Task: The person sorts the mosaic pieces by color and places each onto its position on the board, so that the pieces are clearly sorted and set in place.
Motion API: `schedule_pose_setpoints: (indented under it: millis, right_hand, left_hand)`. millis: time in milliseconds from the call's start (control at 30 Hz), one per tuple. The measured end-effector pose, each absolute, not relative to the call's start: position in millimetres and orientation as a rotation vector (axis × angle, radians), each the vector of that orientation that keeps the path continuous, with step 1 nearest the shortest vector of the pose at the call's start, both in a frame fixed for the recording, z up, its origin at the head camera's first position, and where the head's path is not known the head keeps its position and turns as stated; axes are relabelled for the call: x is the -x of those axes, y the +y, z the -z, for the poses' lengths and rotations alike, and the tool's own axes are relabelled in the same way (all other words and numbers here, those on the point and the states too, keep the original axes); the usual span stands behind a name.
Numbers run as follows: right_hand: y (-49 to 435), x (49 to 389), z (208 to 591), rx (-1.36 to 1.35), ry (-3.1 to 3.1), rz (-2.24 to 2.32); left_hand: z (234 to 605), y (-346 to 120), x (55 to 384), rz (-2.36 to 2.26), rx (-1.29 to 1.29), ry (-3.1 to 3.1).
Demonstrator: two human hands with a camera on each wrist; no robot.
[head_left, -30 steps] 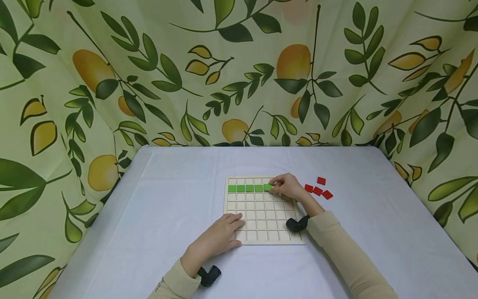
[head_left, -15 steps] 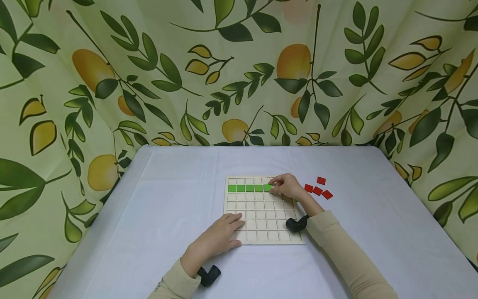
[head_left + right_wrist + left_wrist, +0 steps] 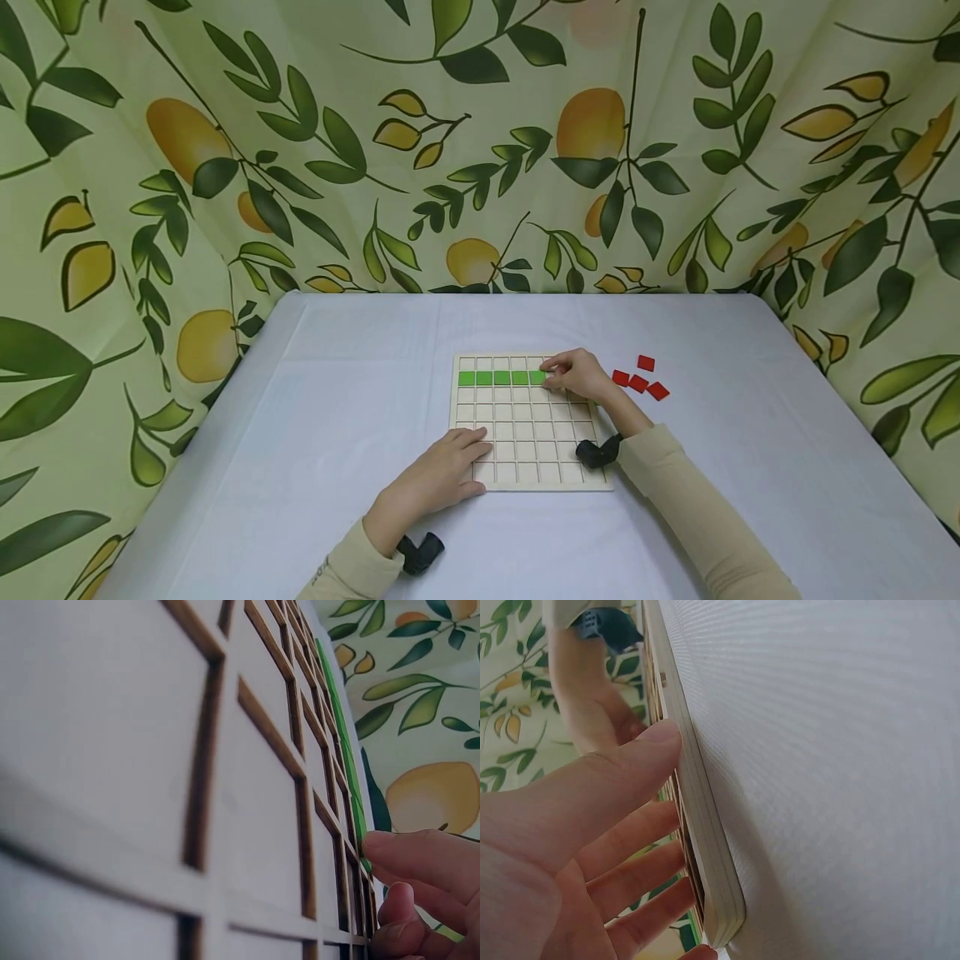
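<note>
A pale wooden grid board (image 3: 527,431) lies on the white-covered table. Several green square tiles (image 3: 501,378) fill cells side by side in its second row from the far edge. My right hand (image 3: 577,373) is at the row's right end, finger and thumb at the far and near sides of the last green tile (image 3: 537,377). In the right wrist view a fingertip touches the green strip of tiles (image 3: 351,772). My left hand (image 3: 437,469) rests on the board's near left edge, fingers extended; the left wrist view shows its thumb on the board's side (image 3: 712,862).
Several loose red square tiles (image 3: 637,383) lie on the table right of the board, beyond the right forearm. A sliver of green (image 3: 596,402) shows beside the right wrist. A leaf-and-fruit patterned curtain (image 3: 480,167) stands behind the table and along both sides.
The last green tile has shifted slightly and now sits flatter and level with its row. Both hands stay nearly in place.
</note>
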State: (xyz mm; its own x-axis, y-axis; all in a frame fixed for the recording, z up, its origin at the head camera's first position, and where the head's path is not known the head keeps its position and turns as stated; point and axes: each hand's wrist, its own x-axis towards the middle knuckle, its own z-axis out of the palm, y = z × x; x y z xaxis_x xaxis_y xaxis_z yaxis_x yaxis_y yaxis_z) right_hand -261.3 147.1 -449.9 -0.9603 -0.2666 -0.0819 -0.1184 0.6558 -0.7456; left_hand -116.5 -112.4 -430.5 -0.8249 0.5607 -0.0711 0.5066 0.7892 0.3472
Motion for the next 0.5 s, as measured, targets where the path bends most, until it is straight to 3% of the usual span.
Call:
schedule_pose_setpoints:
  millis: [500]
  right_hand:
    - [156.2,251.1,444.0,0.252,2.659,1.237]
  left_hand:
    - [430.0,-111.5,115.8,-0.459,-0.822,2.807]
